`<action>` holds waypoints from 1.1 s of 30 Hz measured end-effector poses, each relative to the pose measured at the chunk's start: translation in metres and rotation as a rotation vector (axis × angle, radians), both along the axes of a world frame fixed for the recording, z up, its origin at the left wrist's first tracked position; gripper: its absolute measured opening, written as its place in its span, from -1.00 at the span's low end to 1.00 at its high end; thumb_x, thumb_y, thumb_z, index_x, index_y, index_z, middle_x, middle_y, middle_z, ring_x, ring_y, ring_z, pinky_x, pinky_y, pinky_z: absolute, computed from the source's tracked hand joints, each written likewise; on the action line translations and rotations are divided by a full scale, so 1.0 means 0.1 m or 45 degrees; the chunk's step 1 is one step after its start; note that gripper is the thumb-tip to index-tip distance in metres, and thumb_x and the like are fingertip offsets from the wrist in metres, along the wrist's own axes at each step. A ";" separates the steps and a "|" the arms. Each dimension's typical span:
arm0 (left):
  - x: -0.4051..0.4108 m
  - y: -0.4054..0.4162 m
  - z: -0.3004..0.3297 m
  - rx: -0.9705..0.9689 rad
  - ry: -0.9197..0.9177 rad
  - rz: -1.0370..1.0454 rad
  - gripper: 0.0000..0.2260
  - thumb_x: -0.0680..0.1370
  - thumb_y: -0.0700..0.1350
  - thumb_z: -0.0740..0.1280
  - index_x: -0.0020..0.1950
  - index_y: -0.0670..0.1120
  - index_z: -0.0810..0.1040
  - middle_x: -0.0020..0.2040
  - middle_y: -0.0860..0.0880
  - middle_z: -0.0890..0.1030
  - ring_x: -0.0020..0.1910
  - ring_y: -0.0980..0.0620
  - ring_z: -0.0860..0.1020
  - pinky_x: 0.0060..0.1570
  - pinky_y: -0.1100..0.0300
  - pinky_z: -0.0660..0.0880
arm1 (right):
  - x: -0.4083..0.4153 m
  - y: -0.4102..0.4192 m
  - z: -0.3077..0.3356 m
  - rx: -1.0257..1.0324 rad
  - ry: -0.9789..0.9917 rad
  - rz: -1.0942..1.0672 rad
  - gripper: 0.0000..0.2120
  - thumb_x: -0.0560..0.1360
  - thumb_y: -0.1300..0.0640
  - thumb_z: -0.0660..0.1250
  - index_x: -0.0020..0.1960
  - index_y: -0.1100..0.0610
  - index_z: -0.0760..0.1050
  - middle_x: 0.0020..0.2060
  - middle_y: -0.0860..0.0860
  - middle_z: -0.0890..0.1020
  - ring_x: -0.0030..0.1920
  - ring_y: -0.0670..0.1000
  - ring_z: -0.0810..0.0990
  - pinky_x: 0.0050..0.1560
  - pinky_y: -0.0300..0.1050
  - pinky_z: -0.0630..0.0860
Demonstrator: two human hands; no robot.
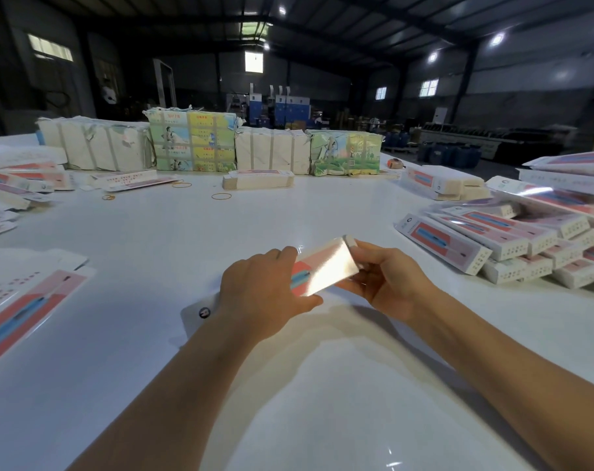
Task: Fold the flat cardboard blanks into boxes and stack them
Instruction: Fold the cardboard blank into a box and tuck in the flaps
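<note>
Four strapped paper bundles (193, 142) stand along the far edge of the worktop (173, 239); we cannot see what they contain, and folded boxes (513, 239) lie stacked at right. We hold one box (322, 270) just above the worktop: left hand (261, 294) gripping its near end, thumb beneath, right hand (387, 280) pinching its far end flap. Glare washes out its print, and flat blanks (20, 307) at left are cut off.

No legible text anywhere. Only blurred print on the box (322, 271) in hand. Same on the bundles (193, 141) far beyond it.
</note>
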State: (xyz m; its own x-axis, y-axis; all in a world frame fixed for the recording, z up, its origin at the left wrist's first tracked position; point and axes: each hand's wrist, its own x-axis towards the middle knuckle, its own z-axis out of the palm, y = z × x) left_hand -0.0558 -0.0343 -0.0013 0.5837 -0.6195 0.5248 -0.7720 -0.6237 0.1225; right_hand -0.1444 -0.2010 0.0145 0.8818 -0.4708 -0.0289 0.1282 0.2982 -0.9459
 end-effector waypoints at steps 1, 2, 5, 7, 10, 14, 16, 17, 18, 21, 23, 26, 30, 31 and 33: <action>0.00 0.00 -0.01 0.004 -0.033 -0.006 -0.36 0.39 0.39 0.28 0.34 0.09 0.28 0.18 0.10 0.52 0.06 0.04 0.55 -0.05 0.18 0.45 | -0.01 0.01 0.01 -0.007 0.000 0.007 -0.69 0.47 0.36 0.25 -0.27 0.16 0.71 -0.31 0.10 0.68 -0.34 0.03 0.66 -0.33 -0.15 0.60; 0.01 0.00 -0.01 0.008 -0.063 -0.008 -0.35 0.39 0.40 0.27 0.35 0.09 0.28 0.18 0.10 0.53 0.06 0.04 0.55 -0.05 0.19 0.45 | -0.01 0.02 0.01 -0.063 -0.010 -0.011 -0.70 0.46 0.37 0.25 -0.26 0.17 0.71 -0.32 0.09 0.68 -0.34 0.02 0.66 -0.32 -0.15 0.60; 0.00 -0.02 -0.02 0.003 -0.088 -0.009 -0.35 0.39 0.40 0.26 0.35 0.08 0.28 0.16 0.10 0.53 0.05 0.04 0.55 -0.07 0.19 0.43 | -0.04 0.11 -0.03 -0.413 -0.101 -0.143 -0.62 0.50 0.39 0.22 -0.19 0.05 0.72 -0.29 -0.01 0.71 -0.25 -0.03 0.69 -0.23 -0.24 0.59; 0.00 -0.02 -0.02 -0.021 -0.022 -0.015 -0.35 0.38 0.40 0.28 0.34 0.09 0.28 0.18 0.10 0.52 0.05 0.06 0.55 -0.08 0.20 0.44 | -0.06 0.17 -0.05 -0.578 -0.153 -0.207 -0.46 0.57 0.33 0.19 -0.31 -0.20 0.67 -0.29 -0.16 0.70 -0.21 -0.13 0.68 -0.24 -0.34 0.55; 0.01 -0.01 -0.01 -0.050 0.127 -0.018 -0.36 0.36 0.40 0.28 0.32 0.12 0.28 0.20 0.12 0.51 0.04 0.05 0.56 -0.08 0.20 0.47 | -0.06 0.19 -0.06 -0.657 -0.206 -0.260 -0.43 0.60 0.30 0.17 -0.32 -0.29 0.62 -0.27 -0.26 0.68 -0.17 -0.20 0.67 -0.26 -0.39 0.54; 0.00 -0.01 -0.01 -0.040 0.182 -0.012 -0.38 0.35 0.41 0.28 0.29 0.13 0.28 0.18 0.13 0.52 0.01 0.06 0.56 -0.12 0.21 0.46 | -0.07 0.22 -0.06 -0.738 -0.218 -0.302 -0.44 0.61 0.28 0.16 -0.29 -0.31 0.61 -0.24 -0.26 0.69 -0.15 -0.17 0.67 -0.19 -0.35 0.57; -0.01 -0.01 0.00 -0.022 0.203 -0.003 -0.39 0.35 0.41 0.28 0.28 0.12 0.29 0.17 0.12 0.52 0.01 0.05 0.55 -0.08 0.20 0.49 | -0.09 0.22 -0.07 -0.807 -0.219 -0.311 -0.43 0.61 0.29 0.13 -0.28 -0.29 0.62 -0.26 -0.26 0.68 -0.15 -0.14 0.67 -0.17 -0.34 0.57; -0.02 -0.01 0.01 -0.011 0.207 0.007 -0.39 0.35 0.40 0.28 0.27 0.11 0.29 0.17 0.11 0.51 0.01 0.04 0.55 -0.04 0.18 0.51 | -0.09 0.24 -0.07 -0.864 -0.207 -0.327 -0.46 0.61 0.29 0.11 -0.23 -0.25 0.63 -0.26 -0.23 0.68 -0.15 -0.09 0.67 -0.14 -0.30 0.58; -0.03 -0.02 0.02 0.000 0.200 0.020 -0.39 0.36 0.40 0.28 0.27 0.10 0.29 0.16 0.10 0.51 0.01 0.04 0.55 -0.01 0.16 0.53 | -0.09 0.26 -0.08 -0.934 -0.192 -0.346 -0.53 0.61 0.29 0.09 -0.14 -0.18 0.62 -0.23 -0.17 0.68 -0.14 -0.04 0.66 -0.09 -0.24 0.59; -0.09 -0.05 0.05 0.017 0.115 0.060 -0.44 0.39 0.38 0.28 0.21 0.06 0.31 0.09 0.07 0.52 -0.02 0.04 0.54 -0.03 0.16 0.50 | -0.06 0.33 -0.13 -1.193 -0.099 -0.410 -0.74 0.62 0.24 0.07 0.11 0.05 0.50 -0.14 -0.04 0.63 -0.12 -0.04 0.60 -0.08 -0.33 0.49; -0.14 -0.08 0.05 0.033 0.043 0.092 -0.48 0.41 0.36 0.29 0.16 0.03 0.33 0.04 0.06 0.53 -0.03 0.01 0.54 -0.11 0.16 0.44 | -0.06 0.36 -0.17 -1.391 -0.025 -0.439 -0.82 0.62 0.19 0.06 0.08 0.00 0.40 -0.19 -0.14 0.56 -0.20 -0.16 0.53 -0.26 -0.47 0.37; -0.15 -0.10 0.04 0.051 0.043 0.109 -0.49 0.41 0.36 0.28 0.15 0.03 0.32 0.03 0.06 0.52 -0.04 0.01 0.53 -0.16 0.17 0.40 | -0.08 0.38 -0.17 -1.511 0.007 -0.430 -0.85 0.63 0.16 0.06 -0.02 -0.03 0.34 -0.26 -0.20 0.50 -0.29 -0.19 0.48 -0.30 -0.46 0.35; -0.11 -0.07 0.04 0.031 0.135 0.076 -0.44 0.40 0.40 0.26 0.21 0.06 0.30 0.05 0.09 0.51 -0.10 0.05 0.50 -0.16 0.21 0.43 | -0.08 0.30 -0.10 -1.312 -0.025 -0.371 -0.80 0.60 0.19 0.12 0.10 0.00 0.47 -0.15 -0.11 0.62 -0.15 -0.13 0.58 -0.21 -0.43 0.44; -0.12 -0.07 0.04 0.029 0.140 0.066 -0.45 0.39 0.41 0.25 0.19 0.07 0.29 0.03 0.10 0.50 -0.14 0.07 0.47 -0.20 0.23 0.41 | -0.08 0.29 -0.09 -1.231 -0.030 -0.364 -0.80 0.60 0.19 0.13 0.12 0.01 0.48 -0.12 -0.13 0.62 -0.11 -0.13 0.59 -0.17 -0.42 0.47; -0.15 -0.10 0.03 0.044 0.155 0.047 -0.47 0.39 0.40 0.26 0.17 0.08 0.30 0.02 0.11 0.50 -0.17 0.08 0.45 -0.19 0.23 0.41 | -0.07 0.28 -0.09 -1.161 -0.025 -0.373 -0.82 0.61 0.16 0.15 0.14 -0.01 0.47 -0.09 -0.19 0.59 -0.11 -0.22 0.59 -0.19 -0.45 0.49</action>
